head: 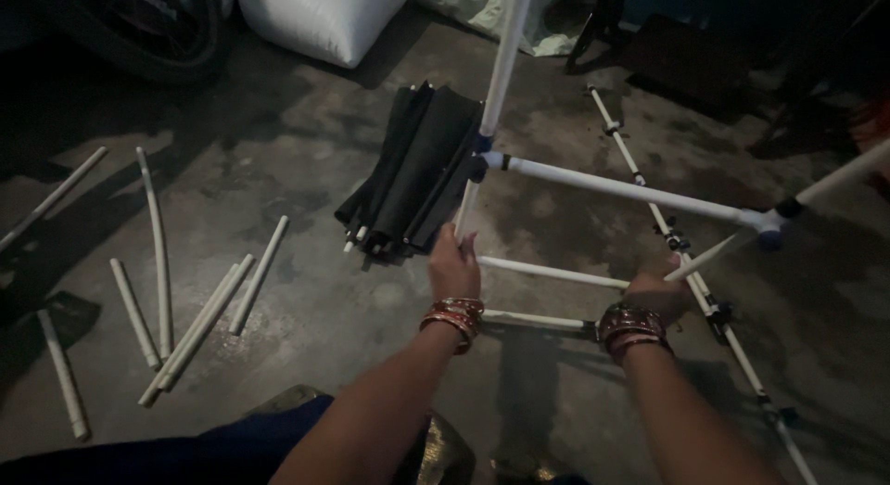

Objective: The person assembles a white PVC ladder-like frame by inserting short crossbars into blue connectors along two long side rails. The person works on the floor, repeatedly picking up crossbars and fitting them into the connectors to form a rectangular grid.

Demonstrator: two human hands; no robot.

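While the light is pretty dim in here, you can see both hands are on a white pipe frame [593, 181]. The left hand [454, 267] is closed around a thin white rod of it, fingers wrapped, thumb up. The right hand [656, 290] is curled round another rod where it meets a long jointed rail [705, 299]; can't see its fingers well, but it looks like a grip. Both wrists carry stacks of red and gold bangles [452, 316].

The frame is smooth round plastic tubing with dark corner connectors. Just beyond the left hand sits a folded bundle of black fabric [417, 170], matte, with rod ends poking out. Well off to the left of that hand, roughly eight loose white tubes [158, 253] lie scattered on rough, stained concrete floor [306, 142]. Past the bundle, a plump white sack [320, 17].
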